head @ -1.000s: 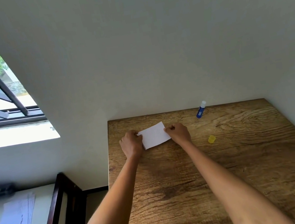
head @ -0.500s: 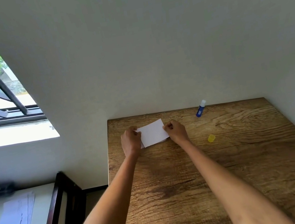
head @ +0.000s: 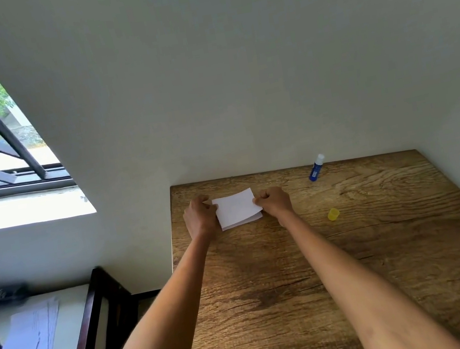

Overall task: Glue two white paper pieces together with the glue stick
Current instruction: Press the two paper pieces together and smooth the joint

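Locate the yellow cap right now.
Head view: the yellow cap lies on the wooden table, right of the right hand, nearer than the glue stick.

both forearms are bare to the frame edge, no sleeves or jewellery showing.

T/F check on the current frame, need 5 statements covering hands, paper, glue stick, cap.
1. Both hands hold the white paper by its side edges. True: the left hand pinches the left edge and the right hand the right edge.
2. The glue stick is in the right hand. False: it stands apart on the wooden table, near the wall.
3. The yellow cap lies on the table, off the glue stick. True.
4. The yellow cap lies left of the paper. False: it lies to the right of it, past the right hand.
5. The paper is on the side desk by the window. False: it is at the wooden table's far end.
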`<state>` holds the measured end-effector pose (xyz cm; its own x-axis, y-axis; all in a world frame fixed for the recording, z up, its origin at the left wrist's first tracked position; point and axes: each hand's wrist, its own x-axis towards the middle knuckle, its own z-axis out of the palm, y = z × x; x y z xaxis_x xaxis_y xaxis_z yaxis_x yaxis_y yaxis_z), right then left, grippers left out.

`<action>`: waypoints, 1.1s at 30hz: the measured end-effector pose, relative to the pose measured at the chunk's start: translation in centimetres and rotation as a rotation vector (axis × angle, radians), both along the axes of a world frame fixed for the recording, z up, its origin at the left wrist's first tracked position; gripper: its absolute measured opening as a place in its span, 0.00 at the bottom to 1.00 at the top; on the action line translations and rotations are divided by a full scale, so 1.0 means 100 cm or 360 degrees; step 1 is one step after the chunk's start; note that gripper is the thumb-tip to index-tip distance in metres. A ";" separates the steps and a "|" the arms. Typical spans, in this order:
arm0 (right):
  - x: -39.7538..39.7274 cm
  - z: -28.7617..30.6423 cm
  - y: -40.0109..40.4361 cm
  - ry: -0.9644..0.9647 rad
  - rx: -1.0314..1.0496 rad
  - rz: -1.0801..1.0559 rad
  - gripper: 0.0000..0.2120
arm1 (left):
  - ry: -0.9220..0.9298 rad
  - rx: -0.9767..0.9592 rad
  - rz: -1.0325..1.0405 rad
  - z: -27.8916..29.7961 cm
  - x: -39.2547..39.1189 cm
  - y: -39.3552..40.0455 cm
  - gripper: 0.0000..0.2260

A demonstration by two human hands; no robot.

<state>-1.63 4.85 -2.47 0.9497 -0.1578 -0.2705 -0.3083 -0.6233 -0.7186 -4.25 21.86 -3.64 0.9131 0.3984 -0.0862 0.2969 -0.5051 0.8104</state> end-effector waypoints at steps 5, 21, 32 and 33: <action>0.000 -0.001 0.000 0.0021 -0.0048 0.0013 0.20 | 0.0024 -0.0012 -0.0007 -0.001 0.002 -0.001 0.15; 0.001 -0.003 0.006 0.0047 -0.0172 0.0001 0.09 | 0.0060 0.0073 0.0001 -0.004 0.001 -0.003 0.03; 0.001 -0.002 0.006 0.0050 -0.0166 0.0016 0.16 | 0.0051 0.0182 -0.0067 -0.005 0.002 -0.004 0.04; 0.000 -0.002 0.006 0.0048 -0.0154 0.0014 0.17 | 0.0042 0.0202 -0.0076 -0.006 0.002 -0.004 0.05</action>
